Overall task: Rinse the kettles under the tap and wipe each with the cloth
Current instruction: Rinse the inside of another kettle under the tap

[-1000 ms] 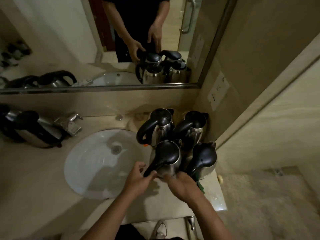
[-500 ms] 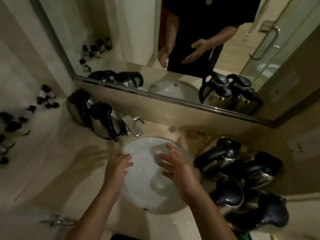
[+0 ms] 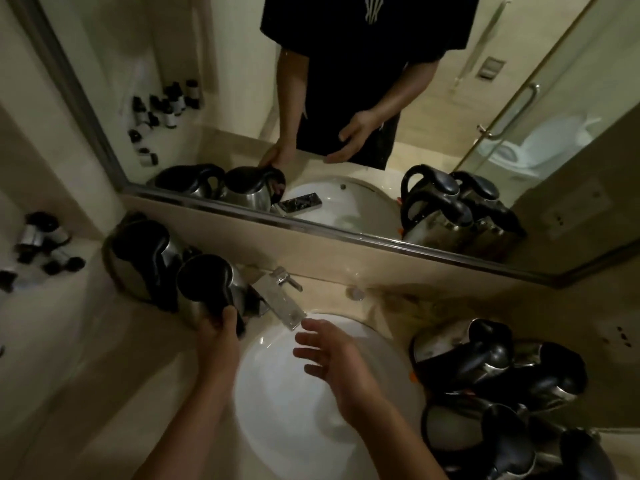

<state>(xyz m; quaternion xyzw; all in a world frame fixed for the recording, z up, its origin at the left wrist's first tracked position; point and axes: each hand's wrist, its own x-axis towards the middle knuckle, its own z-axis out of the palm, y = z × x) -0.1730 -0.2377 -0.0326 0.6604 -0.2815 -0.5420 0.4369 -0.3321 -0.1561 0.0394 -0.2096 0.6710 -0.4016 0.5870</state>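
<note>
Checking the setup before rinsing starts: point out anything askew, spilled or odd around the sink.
Nothing is spilled or broken. The only disorder is the small bottles at the far left of the counter, several lying on their sides. The kettles right of the sink stand packed close together.

The left hand [image 3: 218,329] grips the black handle of a shiny kettle [image 3: 207,289] just left of the tap [image 3: 280,299]. Another kettle [image 3: 142,258] stands further left of the tap. The right hand [image 3: 332,365] hangs open over the white sink [image 3: 277,410], below the tap. Four kettles [image 3: 498,386] crowd together on the bench [image 3: 86,358], right of the tap.
</note>
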